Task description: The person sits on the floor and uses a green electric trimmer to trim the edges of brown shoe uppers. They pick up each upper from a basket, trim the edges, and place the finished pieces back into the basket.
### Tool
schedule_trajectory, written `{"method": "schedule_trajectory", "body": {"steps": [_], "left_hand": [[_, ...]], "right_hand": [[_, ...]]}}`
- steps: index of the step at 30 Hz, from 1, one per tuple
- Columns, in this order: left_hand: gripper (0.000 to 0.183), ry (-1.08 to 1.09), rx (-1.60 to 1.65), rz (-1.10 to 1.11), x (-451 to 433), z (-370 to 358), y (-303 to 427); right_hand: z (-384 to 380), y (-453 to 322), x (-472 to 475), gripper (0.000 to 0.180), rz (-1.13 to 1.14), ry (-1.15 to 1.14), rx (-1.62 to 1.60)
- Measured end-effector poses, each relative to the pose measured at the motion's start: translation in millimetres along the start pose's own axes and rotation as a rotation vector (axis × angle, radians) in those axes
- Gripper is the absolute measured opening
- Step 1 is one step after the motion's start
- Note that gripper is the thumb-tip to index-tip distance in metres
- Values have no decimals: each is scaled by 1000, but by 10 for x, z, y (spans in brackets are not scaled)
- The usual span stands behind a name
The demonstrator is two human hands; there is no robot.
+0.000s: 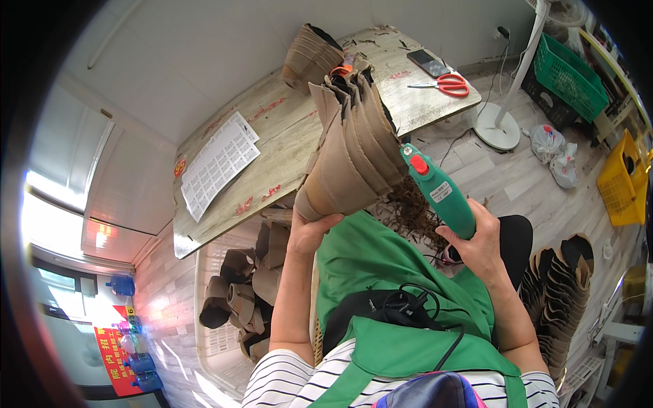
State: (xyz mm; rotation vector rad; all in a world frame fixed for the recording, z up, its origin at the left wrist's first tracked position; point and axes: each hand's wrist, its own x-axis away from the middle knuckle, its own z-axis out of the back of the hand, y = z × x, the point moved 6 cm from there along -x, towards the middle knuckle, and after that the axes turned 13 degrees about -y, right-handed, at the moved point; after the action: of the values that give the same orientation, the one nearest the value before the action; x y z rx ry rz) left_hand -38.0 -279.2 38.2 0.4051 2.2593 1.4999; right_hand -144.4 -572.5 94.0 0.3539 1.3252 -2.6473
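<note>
My left hand (pixel 312 232) grips the lower end of a nested stack of tan shoe uppers (pixel 344 168) with dark lining, held up over the table's front edge. In my right hand (pixel 477 242) is a green handheld electric tool (pixel 441 196) with a red button. Its metal tip meets or nearly meets the right edge of the stack; contact cannot be told. Behind the stack, another bundle of tan uppers (pixel 311 56) rests on the worn table (pixel 285 120), beside an orange-handled tool (pixel 341 70), partly hidden. Red-handled scissors (pixel 451 85) and a smartphone (pixel 427 62) lie at the table's right end.
Printed sheets (pixel 219 166) lie on the table's left. Below is a white basket (pixel 204 352) of uppers. Dark trimmings (pixel 408 206) hang or lie beyond my lap. To the right are a fan stand (pixel 497 127), green crate (pixel 569 76), yellow basket (pixel 620 178) and stacked uppers (pixel 561 306).
</note>
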Motion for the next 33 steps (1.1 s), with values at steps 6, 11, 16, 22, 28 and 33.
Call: {"method": "schedule_trajectory", "body": {"steps": [6,11,16,22,28,33], "left_hand": [[38,3,-563,-22,78,-221,-6],[34,-13,-1190,-344,208,-226,-121],[45,-145,-1327,-344,264,-357,-247],[38,-14,-774,-154,310,-422,-234],[48,316,-136,-30,614,-137,336],[42,605,-486,-92,1425,244,1155]], "right_hand": [[-23,18,2,33,-67,9,-90],[-43,78,-63,35,-161,5,-130],[-18,86,-210,34,-210,16,-144],[43,75,-358,31,-272,60,-259],[99,376,-241,30,-316,60,-281],[32,657,-146,27,-328,36,-338]]}}
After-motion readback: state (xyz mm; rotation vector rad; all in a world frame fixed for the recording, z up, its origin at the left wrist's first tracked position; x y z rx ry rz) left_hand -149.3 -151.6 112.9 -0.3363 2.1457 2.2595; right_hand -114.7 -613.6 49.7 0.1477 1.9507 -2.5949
